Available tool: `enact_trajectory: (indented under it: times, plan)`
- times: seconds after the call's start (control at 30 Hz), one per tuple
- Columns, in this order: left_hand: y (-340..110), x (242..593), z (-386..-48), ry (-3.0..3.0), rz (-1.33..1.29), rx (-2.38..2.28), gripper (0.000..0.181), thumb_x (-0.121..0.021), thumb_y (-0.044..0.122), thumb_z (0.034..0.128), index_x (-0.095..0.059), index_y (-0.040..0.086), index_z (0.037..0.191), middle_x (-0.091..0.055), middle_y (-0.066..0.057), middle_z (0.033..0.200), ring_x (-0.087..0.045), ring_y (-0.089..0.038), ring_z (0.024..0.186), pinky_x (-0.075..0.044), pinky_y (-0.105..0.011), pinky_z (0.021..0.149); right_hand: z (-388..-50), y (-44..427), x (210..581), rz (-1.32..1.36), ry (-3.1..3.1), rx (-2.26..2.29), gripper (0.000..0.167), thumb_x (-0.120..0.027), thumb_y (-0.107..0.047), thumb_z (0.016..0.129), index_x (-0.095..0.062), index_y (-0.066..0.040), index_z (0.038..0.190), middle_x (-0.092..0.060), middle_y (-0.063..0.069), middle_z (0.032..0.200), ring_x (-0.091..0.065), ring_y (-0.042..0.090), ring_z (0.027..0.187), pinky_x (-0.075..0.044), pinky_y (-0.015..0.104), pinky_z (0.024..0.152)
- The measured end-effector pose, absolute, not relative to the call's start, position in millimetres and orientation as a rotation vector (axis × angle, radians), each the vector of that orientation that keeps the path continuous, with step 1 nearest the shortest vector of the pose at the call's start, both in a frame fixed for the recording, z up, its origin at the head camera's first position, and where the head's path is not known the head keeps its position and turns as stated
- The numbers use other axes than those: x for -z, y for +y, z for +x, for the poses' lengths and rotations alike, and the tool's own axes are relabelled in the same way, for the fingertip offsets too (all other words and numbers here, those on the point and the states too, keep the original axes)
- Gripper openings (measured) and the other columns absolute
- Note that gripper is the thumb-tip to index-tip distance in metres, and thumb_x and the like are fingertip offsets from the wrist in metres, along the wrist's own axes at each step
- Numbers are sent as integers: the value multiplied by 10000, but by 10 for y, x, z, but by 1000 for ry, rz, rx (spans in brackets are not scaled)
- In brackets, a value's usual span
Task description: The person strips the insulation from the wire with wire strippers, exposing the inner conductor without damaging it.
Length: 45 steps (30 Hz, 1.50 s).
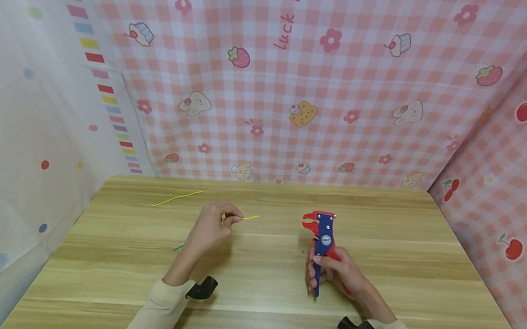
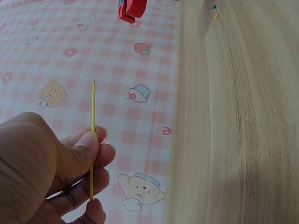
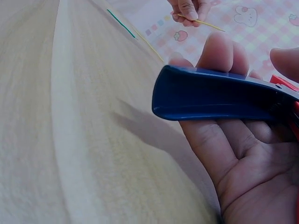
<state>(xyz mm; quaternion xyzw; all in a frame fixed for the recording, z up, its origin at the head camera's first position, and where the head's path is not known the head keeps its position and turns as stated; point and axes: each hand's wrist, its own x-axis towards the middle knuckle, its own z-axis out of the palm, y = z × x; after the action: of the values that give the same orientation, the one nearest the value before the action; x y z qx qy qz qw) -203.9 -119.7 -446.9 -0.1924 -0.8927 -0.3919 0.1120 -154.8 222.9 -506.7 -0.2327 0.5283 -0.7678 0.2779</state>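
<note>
My left hand [image 1: 210, 226] pinches a short yellow wire [image 1: 250, 217] between thumb and fingers, above the left middle of the table. In the left wrist view the wire's far end shows a thin bare copper tip [image 2: 94, 81]. My right hand [image 1: 345, 273] grips a wire stripper [image 1: 325, 237] with a blue body and red parts. The stripper stands upright, its red jaws pointing left toward the wire with a gap between them. In the right wrist view its blue handle [image 3: 210, 95] lies across the fingers. Wire and stripper are apart.
A longer yellow wire [image 1: 177, 198] lies at the table's back left. A green wire [image 1: 178, 247] is partly hidden behind the left forearm. Tiny green [image 2: 214, 7] and yellow [image 2: 217, 16] bits lie near the stripper. A checked cloth [image 1: 267, 85] hangs behind the wooden table [image 1: 256, 293].
</note>
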Motion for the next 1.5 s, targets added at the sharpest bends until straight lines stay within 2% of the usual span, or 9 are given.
enact_trajectory:
  times: [0.23,0.5,0.87,1.23,1.5]
  plan:
    - [-1241,4489,-2061,-2620,-550,1157,121,-712,-50,905,-784,39,865,-744,-46,863,-580,-130,730,-449,-230,633,-1552,2245,5073,-590,1446,2051,219,-418,-92,1081,-414,95,1195,-705,50,914,-731,174,785,-628,404,813]
    - [-1303,4530,-2097,-2660,-512,1178,148,-680,-55,926,-787,45,899,-744,-60,892,-566,-150,724,-456,-252,631,-1571,2265,5092,-625,1439,2064,195,-392,-68,1082,-433,85,1196,-706,56,927,-728,177,792,-628,402,813]
    - [-1401,4607,-2162,-2673,-434,1149,149,-689,-52,917,-783,60,890,-758,-68,882,-611,-147,758,-506,-274,695,-1580,2294,5079,-637,1458,2068,185,-388,-67,1083,-471,59,1189,-706,52,930,-729,176,796,-629,387,807]
    - [-1510,4682,-2216,-2680,-397,1169,148,-682,-64,909,-780,45,892,-751,-72,843,-566,-137,697,-474,-249,650,-1580,2324,5076,-546,1505,2060,233,-432,-106,1080,-408,99,1188,-698,47,905,-726,178,780,-629,393,796]
    - [-1588,4721,-2247,-2686,-345,1175,155,-667,-78,901,-780,27,905,-749,-95,831,-589,-150,722,-476,-252,670,-1594,2363,5087,-619,1478,2084,182,-390,-68,1084,-452,74,1180,-701,56,922,-725,175,788,-628,398,806]
